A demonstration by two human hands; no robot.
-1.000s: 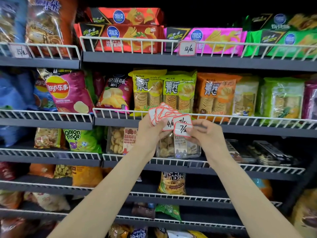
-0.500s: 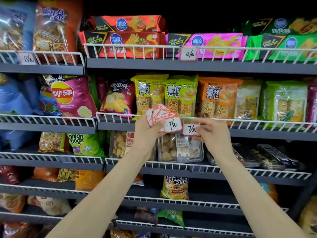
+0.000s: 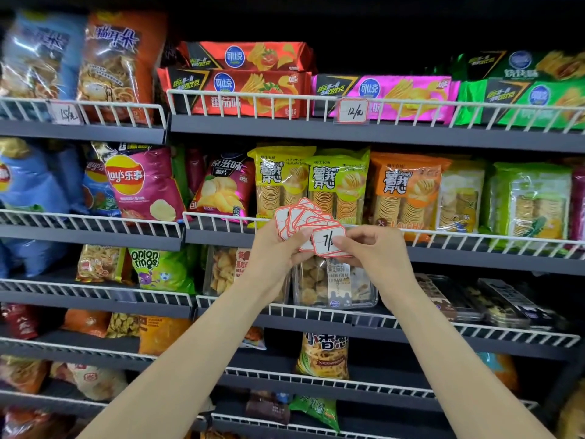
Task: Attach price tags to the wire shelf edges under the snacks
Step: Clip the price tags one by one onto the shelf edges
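My left hand [image 3: 274, 252] grips a fanned stack of red-bordered price tags [image 3: 299, 218] in front of the second shelf's white wire edge [image 3: 221, 220]. My right hand [image 3: 373, 251] pinches the front tag [image 3: 329, 240], marked with a 7, by its right side; that tag overlaps the fan. Both hands sit just below the yellow-green stacked chip packs [image 3: 311, 185]. On the top shelf's wire edge hang a tag reading 12 [image 3: 352, 111] and, at the left, a tag reading 15 [image 3: 66, 114].
Several dark shelves with white wire fronts hold snack bags: a pink Lay's bag [image 3: 142, 182] at left, orange chip packs [image 3: 405, 188] at right, clear cookie tubs [image 3: 335, 283] behind my hands, onion rings [image 3: 161, 267] lower left.
My right hand, which held the 7 tag apart to the right half a second ago, has brought it back against the fan in my left hand. The view has shifted slightly.
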